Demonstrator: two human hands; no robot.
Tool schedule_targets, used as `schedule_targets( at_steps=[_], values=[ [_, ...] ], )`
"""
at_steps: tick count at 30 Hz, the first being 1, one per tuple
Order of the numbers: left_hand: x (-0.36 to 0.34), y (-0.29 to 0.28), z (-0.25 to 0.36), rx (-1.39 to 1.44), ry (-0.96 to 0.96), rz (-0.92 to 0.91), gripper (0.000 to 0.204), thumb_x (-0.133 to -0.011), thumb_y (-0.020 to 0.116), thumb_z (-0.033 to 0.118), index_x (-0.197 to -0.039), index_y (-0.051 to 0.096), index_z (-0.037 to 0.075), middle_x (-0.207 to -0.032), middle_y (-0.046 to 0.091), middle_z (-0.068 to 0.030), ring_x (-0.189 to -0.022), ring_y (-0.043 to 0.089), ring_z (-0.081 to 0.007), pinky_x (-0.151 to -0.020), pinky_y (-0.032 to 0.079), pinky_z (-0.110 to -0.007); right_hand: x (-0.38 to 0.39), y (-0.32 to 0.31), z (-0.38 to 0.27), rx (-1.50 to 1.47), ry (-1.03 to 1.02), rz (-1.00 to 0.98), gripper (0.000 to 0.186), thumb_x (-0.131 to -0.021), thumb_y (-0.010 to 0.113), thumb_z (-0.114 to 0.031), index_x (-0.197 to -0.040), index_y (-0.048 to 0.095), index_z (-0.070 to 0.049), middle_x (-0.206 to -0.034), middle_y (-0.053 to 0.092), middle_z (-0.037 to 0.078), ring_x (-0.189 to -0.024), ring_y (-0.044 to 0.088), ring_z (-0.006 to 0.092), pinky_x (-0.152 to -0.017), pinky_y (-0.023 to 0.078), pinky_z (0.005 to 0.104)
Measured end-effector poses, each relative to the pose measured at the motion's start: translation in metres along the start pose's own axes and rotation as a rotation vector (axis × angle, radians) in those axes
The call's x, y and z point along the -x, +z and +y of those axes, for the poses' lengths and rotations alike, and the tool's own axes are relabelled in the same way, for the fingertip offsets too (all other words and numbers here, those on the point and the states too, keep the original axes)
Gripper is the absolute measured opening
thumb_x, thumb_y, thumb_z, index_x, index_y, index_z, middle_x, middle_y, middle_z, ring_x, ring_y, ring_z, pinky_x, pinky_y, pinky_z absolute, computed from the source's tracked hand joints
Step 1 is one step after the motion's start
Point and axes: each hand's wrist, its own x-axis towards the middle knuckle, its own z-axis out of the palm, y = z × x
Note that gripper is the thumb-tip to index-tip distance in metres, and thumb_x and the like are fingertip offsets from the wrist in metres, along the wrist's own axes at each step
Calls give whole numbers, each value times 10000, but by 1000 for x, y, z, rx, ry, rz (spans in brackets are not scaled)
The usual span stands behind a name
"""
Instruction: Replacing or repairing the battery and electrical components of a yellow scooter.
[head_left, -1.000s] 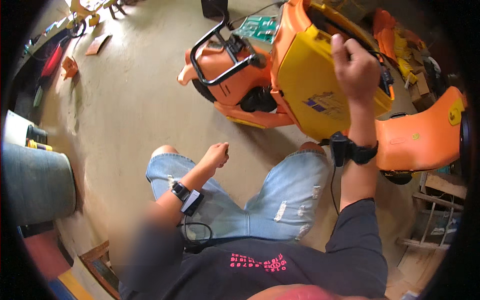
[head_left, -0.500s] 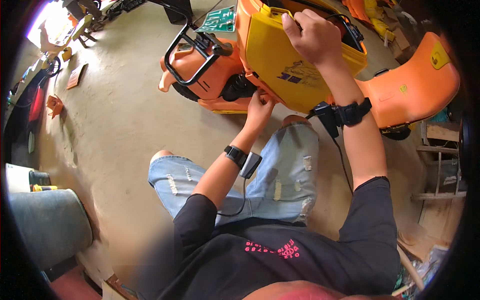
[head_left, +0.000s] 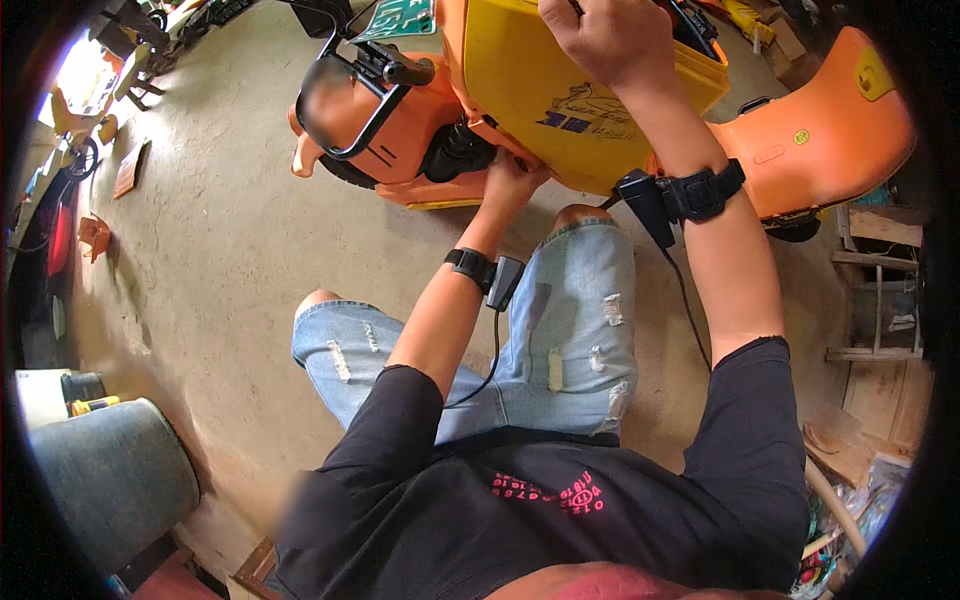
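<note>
In front of me stands an orange and yellow scooter, with a large yellow body panel (head_left: 530, 95) facing me. My right hand (head_left: 620, 45) is closed over the panel's upper edge, its fingertips partly cut off by the picture's top. My left hand (head_left: 512, 180) reaches up under the orange trim at the panel's lower left corner, with the fingers curled in and their tips hidden. Close by it sit a black ribbed part (head_left: 455, 150) and an orange rear cover (head_left: 400, 120). A bent black tube rack (head_left: 300, 110) surrounds part of that cover.
The orange seat (head_left: 790, 175) extends to the right. A green plate (head_left: 400, 18) hangs at the top. A blue-grey barrel (head_left: 115, 475) stands at lower left, and a wooden shelf (head_left: 878, 310) at right. Small orange pieces (head_left: 93, 238) lie on the concrete floor.
The scooter and both hands sit slightly further up and left in the picture, as the whole view has shifted. My left fingers are tucked further behind the trim. The right hand keeps its hold.
</note>
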Motion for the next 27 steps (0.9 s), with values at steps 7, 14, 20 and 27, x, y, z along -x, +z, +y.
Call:
schedule_targets(
  at_steps=[7,14,20,27],
  values=[
    [-1,5,-2,63,32,43,350,-685,771,48,-941,539,-11,-852,621,-55,-777,585,-155,-679,469,-271,-6,-4,8,-40,-76,-48,383,-848,522,-337,-599,597,-56,-619,596,137,-556,606,323,-509,496,411],
    [-2,-5,-18,111,58,52,351,-759,716,64,-1041,532,-34,-925,652,-112,-854,623,-180,-747,494,-290,-7,4,7,-14,-65,-90,403,-854,504,-389,-650,630,-65,-658,607,128,-590,622,334,-548,518,437],
    [32,-16,90,-565,-88,-258,268,-748,687,183,-946,600,26,-790,646,-197,-766,655,-332,-666,509,-373,6,1,18,-45,13,-6,385,-877,503,-321,-615,611,-60,-635,589,116,-538,600,334,-528,515,441],
    [-32,-49,308,-331,701,445,95,-817,634,83,-850,572,20,-587,555,-66,-486,555,-145,-469,436,-267,46,-29,7,-769,622,485,294,-948,435,-283,-791,576,-78,-638,497,28,-611,516,117,-554,409,268]
  ],
)
